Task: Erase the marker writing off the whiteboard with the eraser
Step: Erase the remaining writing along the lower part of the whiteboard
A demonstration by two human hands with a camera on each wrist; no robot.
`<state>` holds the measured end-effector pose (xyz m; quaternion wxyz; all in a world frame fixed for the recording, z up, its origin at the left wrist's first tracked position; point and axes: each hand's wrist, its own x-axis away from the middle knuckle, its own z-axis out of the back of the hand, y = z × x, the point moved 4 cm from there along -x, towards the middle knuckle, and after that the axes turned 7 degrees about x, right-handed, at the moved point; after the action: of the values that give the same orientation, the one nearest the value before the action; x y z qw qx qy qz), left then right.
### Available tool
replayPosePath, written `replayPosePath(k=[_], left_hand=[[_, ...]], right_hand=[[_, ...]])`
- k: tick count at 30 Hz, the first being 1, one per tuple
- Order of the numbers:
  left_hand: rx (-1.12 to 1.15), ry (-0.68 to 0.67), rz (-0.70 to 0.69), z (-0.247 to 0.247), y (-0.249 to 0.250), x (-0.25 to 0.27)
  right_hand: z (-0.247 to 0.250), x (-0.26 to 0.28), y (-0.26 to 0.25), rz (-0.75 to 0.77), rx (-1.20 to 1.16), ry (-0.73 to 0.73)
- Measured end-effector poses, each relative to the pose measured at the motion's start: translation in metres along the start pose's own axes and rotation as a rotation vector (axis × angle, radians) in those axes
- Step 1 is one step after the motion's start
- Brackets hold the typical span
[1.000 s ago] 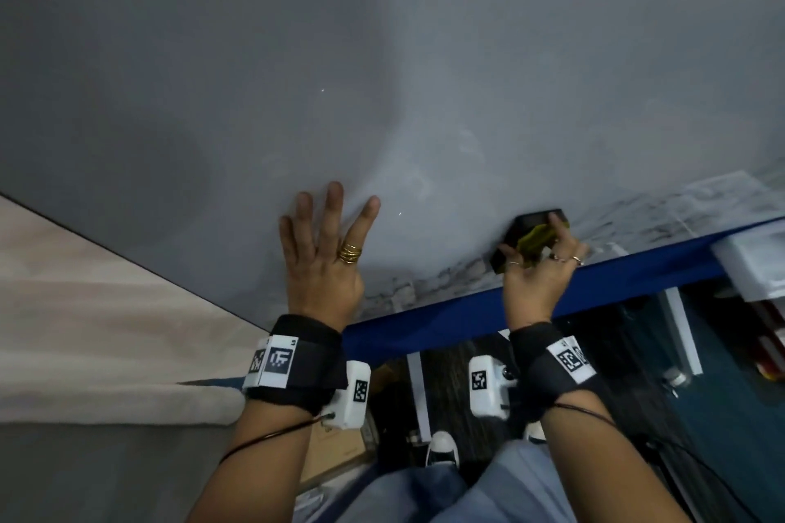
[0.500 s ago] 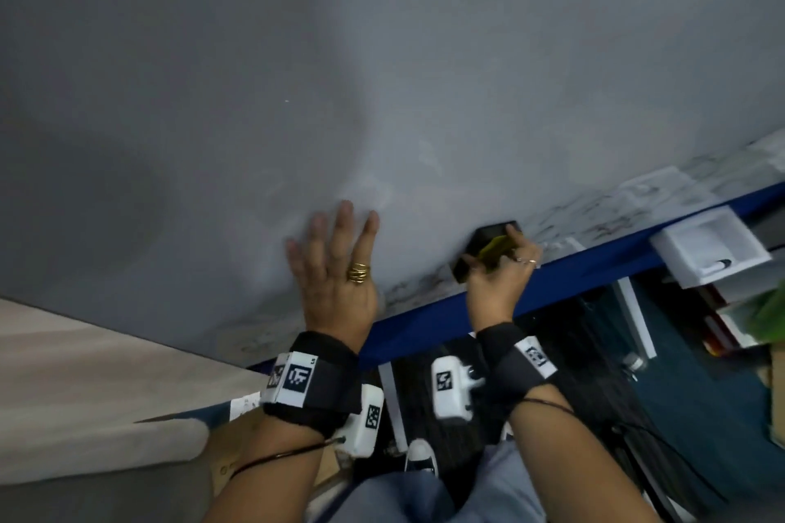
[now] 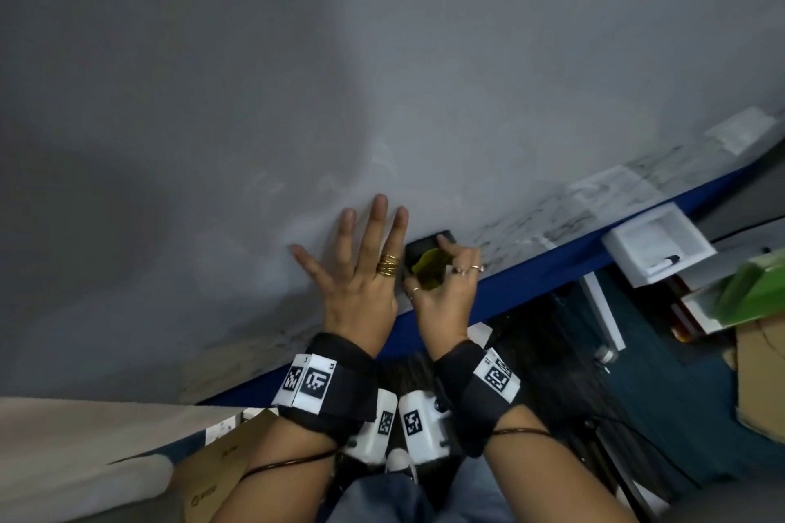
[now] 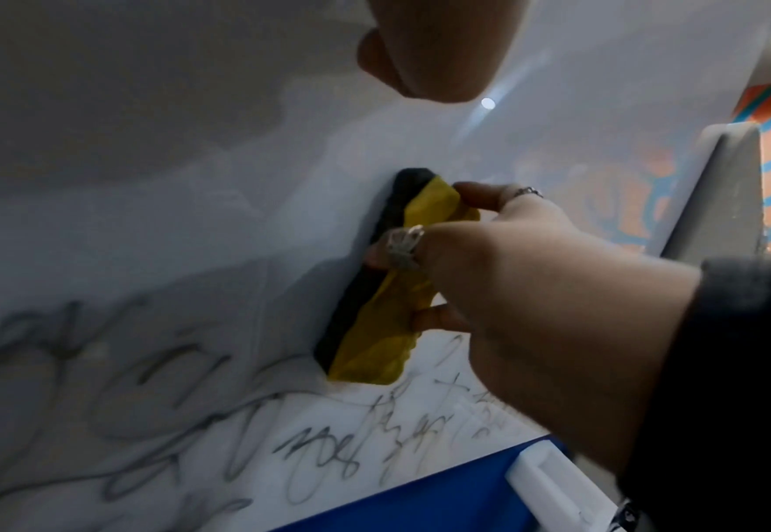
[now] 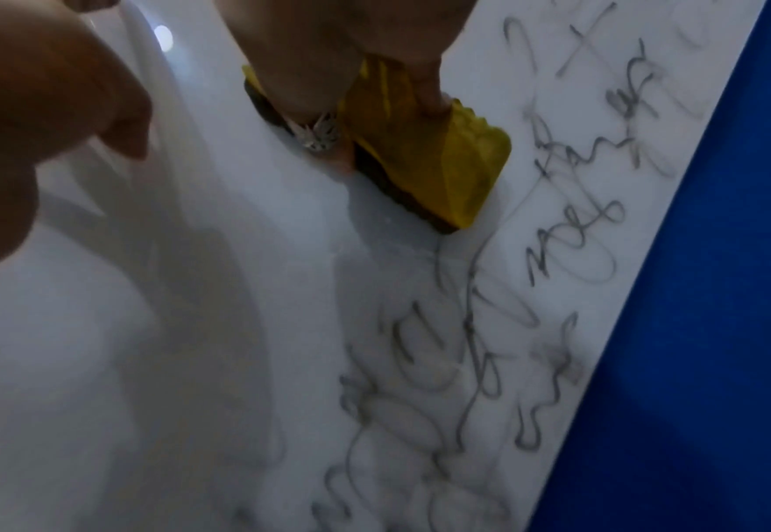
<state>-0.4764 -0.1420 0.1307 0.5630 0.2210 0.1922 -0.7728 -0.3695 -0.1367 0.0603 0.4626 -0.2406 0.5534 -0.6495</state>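
Observation:
The whiteboard (image 3: pixel 382 76) fills the upper part of the head view, with grey marker scribbles (image 3: pixel 548 221) along its lower blue edge (image 3: pixel 531 280). My right hand (image 3: pixel 444 282) grips a yellow-and-black eraser (image 3: pixel 427 261), its black felt pressed flat on the board. The same eraser (image 4: pixel 383 288) sits just above the writing (image 4: pixel 329 446) in the left wrist view, and the eraser (image 5: pixel 433 158) borders the scribbles (image 5: pixel 488 324) in the right wrist view. My left hand (image 3: pixel 361 263) lies flat on the board with spread fingers, right beside the eraser.
A white marker tray (image 3: pixel 658 248) holding a black marker (image 3: pixel 664 262) hangs on the blue edge at the right. Cardboard boxes (image 3: pixel 760 378) and green packaging (image 3: pixel 747 293) stand lower right; another box (image 3: pixel 221 467) is lower left.
My right hand has slid the eraser leftward along the board's lower strip until it sits against my left hand. The left hand has stayed flat on the board.

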Motion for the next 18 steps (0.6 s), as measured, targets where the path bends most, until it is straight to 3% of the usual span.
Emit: replayPosePath(k=[5,7,11,13,15,18], left_hand=[[-0.106,-0.011,0.126,-0.008,0.016,-0.005],[-0.134,0.001,0.147,-0.007,0.018,-0.006],[-0.070,0.047,0.229,0.000,0.028,-0.007],[-0.015,0.012,0.180,-0.004,0.051,-0.016],[0.044,-0.031,0.044,-0.012,0.076,-0.031],[0.110,-0.067,-0.102,-0.018,0.103,-0.060]], right_hand=[[0.072,-0.088,0.035,-0.269,-0.325,0.125],[0.101,-0.118,0.050,-0.367,-0.314,0.146],[0.104,-0.120,0.049,-0.418,-0.360,0.112],[0.085,-0.103,0.040,-0.406,-0.399,0.045],[0.074,-0.091,0.034,-0.403,-0.414,0.006],[0.081,-0.101,0.041,-0.467,-0.489,-0.006]])
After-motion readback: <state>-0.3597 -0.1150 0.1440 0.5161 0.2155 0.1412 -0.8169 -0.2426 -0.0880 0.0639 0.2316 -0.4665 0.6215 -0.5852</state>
